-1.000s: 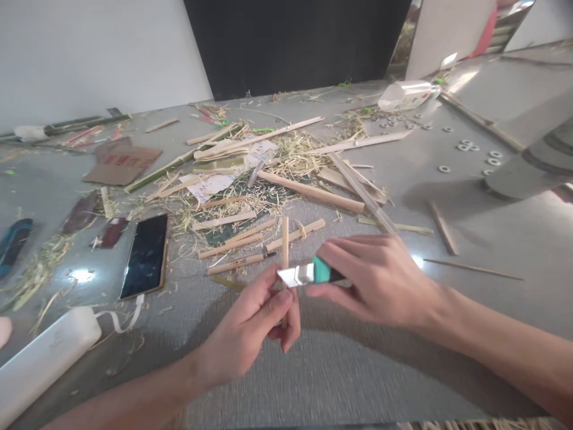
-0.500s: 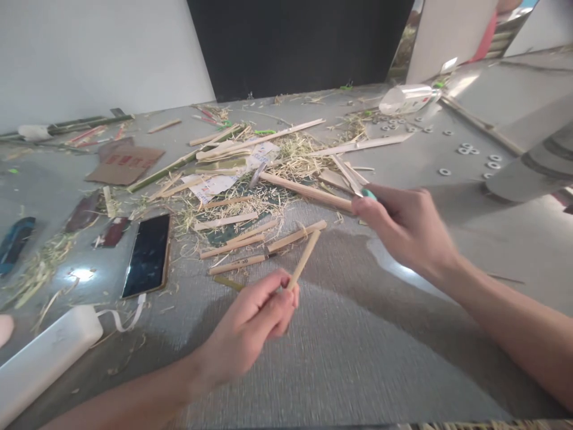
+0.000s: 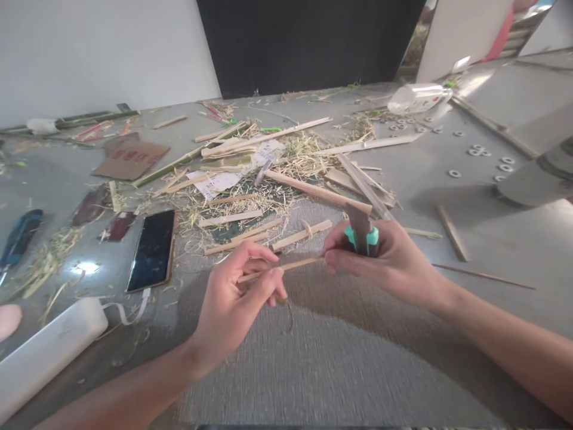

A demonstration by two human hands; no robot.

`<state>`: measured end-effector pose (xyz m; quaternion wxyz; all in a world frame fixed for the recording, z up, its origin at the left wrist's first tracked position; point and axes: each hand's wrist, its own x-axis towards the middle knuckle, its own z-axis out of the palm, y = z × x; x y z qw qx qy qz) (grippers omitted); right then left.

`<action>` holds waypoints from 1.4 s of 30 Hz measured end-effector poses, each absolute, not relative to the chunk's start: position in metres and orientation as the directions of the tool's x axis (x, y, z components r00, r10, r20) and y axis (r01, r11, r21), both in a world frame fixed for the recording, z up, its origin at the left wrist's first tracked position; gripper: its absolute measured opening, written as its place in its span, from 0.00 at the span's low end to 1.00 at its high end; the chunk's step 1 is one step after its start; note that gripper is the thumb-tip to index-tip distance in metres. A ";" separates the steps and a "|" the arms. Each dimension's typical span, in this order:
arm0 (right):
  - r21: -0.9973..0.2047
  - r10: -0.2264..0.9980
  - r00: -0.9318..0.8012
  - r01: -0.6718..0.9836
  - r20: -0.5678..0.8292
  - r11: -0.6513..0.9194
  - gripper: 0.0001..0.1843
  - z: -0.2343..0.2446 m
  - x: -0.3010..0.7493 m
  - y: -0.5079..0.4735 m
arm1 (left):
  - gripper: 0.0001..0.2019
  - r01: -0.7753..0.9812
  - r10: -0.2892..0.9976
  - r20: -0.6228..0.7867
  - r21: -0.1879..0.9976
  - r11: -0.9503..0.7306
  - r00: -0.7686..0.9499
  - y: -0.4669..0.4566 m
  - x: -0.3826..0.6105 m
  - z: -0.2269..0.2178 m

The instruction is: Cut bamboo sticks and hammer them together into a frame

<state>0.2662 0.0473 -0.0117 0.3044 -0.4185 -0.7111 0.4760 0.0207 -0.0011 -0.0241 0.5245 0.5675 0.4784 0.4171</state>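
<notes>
The fingers of the left hand (image 3: pixel 237 298) curl loosely around a thin wooden stick (image 3: pixel 302 263), the thumb lying along it and the other fingers partly spread. The stick slants from inside that grip across the gap to the right hand (image 3: pixel 387 260), where thumb and forefinger pinch its far end. The same right hand has its remaining fingers closed round a utility knife (image 3: pixel 363 237) with a teal collar, its dark blade standing up and away from the fingertips. Just beyond the gap between the two sets of fingers, a light wooden strip (image 3: pixel 290 239) lies on the surface (image 3: pixel 313 370), with more cut pieces past the left fingertips. Farther ahead, a hammer (image 3: pixel 317 191) lies across shavings (image 3: pixel 308 149), its handle end close beyond the right fingers. To the left of the left fingers are a phone (image 3: pixel 153 248) and, nearer the body, a white power bank (image 3: pixel 54 358). Well off to the right of the right fingers, and farther away, are small rings (image 3: pixel 478 151) and a grey cylinder (image 3: pixel 532 179); a clear bottle (image 3: pixel 416 98) lies beyond.
</notes>
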 end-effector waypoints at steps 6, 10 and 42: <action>-0.955 0.875 -0.483 0.258 0.005 0.148 0.11 -0.016 0.267 0.048 | 0.03 -0.021 0.985 0.080 0.997 -0.078 0.154 -0.006 0.019 -0.027; -0.953 0.862 -0.507 0.265 -0.011 0.144 0.10 -0.013 0.266 0.048 | 0.01 -0.089 0.983 0.108 0.991 -0.096 0.146 -0.006 0.019 -0.027; -0.944 0.934 -0.357 0.313 -0.018 0.102 0.16 -0.014 0.266 0.053 | 0.04 0.458 0.444 -0.151 0.082 -0.885 0.883 0.044 -0.021 -0.005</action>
